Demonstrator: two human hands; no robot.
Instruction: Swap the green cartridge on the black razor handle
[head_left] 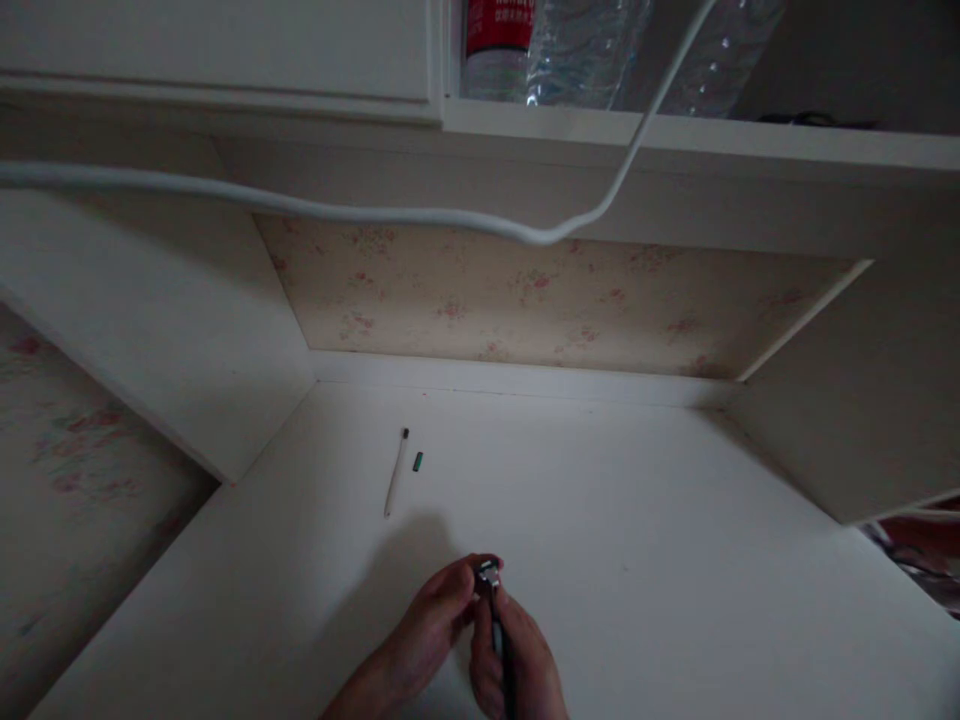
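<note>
Gripping the dark razor-like tool (498,632) between both hands, you have its handle wrapped in your right hand (521,650), while your left hand (439,607) pinches at its head. The tool's long axis points away from you, head at the far end, leaning slightly left; the left hand is nearer the head. Ahead and left of your hands, well apart, a small green piece (418,461) lies just beside a pale toothbrush (396,473), both lengthwise away from you. Right of your hands, the white surface (637,520) gives broad room, up to a side panel (847,390). Farther ahead, the floral back wall (450,305) bounds your reach, beneath a white cable (420,214).
</note>
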